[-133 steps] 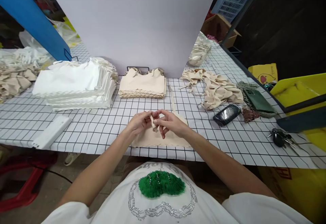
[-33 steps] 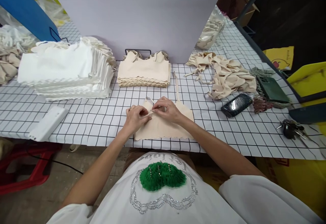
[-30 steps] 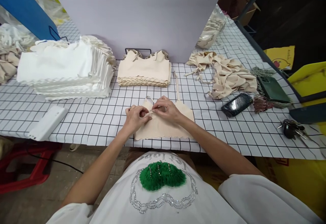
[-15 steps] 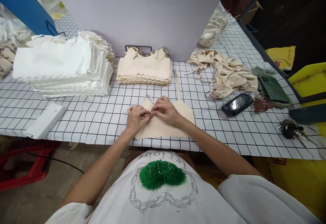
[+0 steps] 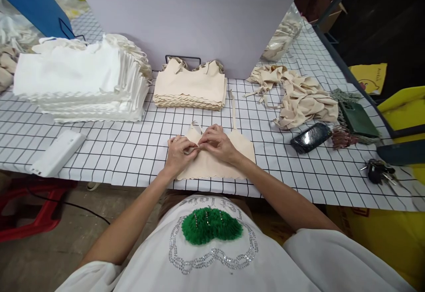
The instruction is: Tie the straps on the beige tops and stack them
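A beige camisole top (image 5: 229, 165) with thin straps lies flat on the table in front of me, its scalloped hem towards my body. My left hand (image 5: 181, 153) rests on its left half, fingers pinched on a small fold of the fabric near the neckline. Right against it, my right hand (image 5: 217, 145) pinches the same spot with thumb and fingertips. Whatever tiny part lies between the fingertips is too small to make out. One strap (image 5: 233, 110) stretches away from the top towards the back.
Behind the top sits a stack of folded beige tops (image 5: 191, 83), with a taller white stack (image 5: 66, 75) to its left. A white power strip (image 5: 59, 152) lies front left. On the right are crumpled beige garments (image 5: 307, 99), a dark glossy case (image 5: 311, 137) and keys (image 5: 380, 171).
The view has shifted slightly. Both hands keep their pinch at the same place on the camisole top, with hardly any movement.
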Motion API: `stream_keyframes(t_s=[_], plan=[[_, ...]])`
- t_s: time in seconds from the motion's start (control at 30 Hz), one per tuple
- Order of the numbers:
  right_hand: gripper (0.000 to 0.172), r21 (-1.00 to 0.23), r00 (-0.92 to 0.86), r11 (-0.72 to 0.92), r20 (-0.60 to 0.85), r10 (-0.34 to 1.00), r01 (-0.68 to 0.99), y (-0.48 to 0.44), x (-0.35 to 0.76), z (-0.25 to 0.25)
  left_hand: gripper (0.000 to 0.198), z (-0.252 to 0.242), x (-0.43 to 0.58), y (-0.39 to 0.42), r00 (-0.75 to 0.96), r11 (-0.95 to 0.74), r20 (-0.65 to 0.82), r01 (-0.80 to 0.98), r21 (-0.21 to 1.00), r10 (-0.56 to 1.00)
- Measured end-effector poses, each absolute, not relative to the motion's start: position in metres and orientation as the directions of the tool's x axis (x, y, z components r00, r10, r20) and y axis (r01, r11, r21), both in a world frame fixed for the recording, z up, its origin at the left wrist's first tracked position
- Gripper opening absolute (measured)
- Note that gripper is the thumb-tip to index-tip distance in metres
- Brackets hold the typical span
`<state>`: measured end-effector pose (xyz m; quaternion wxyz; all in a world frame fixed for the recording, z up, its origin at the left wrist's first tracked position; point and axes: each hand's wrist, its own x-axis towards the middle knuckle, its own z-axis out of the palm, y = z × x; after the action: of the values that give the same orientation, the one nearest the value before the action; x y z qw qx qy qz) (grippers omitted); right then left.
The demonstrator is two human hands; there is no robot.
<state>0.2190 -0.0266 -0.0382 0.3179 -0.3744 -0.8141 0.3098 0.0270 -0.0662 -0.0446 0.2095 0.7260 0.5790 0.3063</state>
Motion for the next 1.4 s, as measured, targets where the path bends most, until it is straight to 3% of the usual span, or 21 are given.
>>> stream_keyframes(t_s=[0.47,0.93,1.27,1.4], plan=[[0.008,-0.792,-0.491,0.480,0.269,0.829,0.377,-0.030,0.218,-0.035,0.007,-0.044,0.028,-0.066,0.145,-0.230,0.182,0.711,0.664,0.973],[0.012,-0.735,-0.531,0.553,0.310,0.789,0.392,-0.026,0.220,-0.040,0.008,-0.041,0.026,-0.067,0.153,-0.224,0.164,0.707,0.671,0.974],[0.024,-0.519,-0.729,0.697,0.190,0.658,0.495,-0.020,0.223,-0.023,0.011,-0.041,0.024,-0.066,0.161,-0.221,0.151,0.694,0.685,0.975],[0.014,-0.549,-0.781,0.678,0.071,0.621,0.489,0.002,0.227,-0.004,0.010,-0.040,0.022,-0.064,0.186,-0.196,0.093,0.680,0.707,0.978]])
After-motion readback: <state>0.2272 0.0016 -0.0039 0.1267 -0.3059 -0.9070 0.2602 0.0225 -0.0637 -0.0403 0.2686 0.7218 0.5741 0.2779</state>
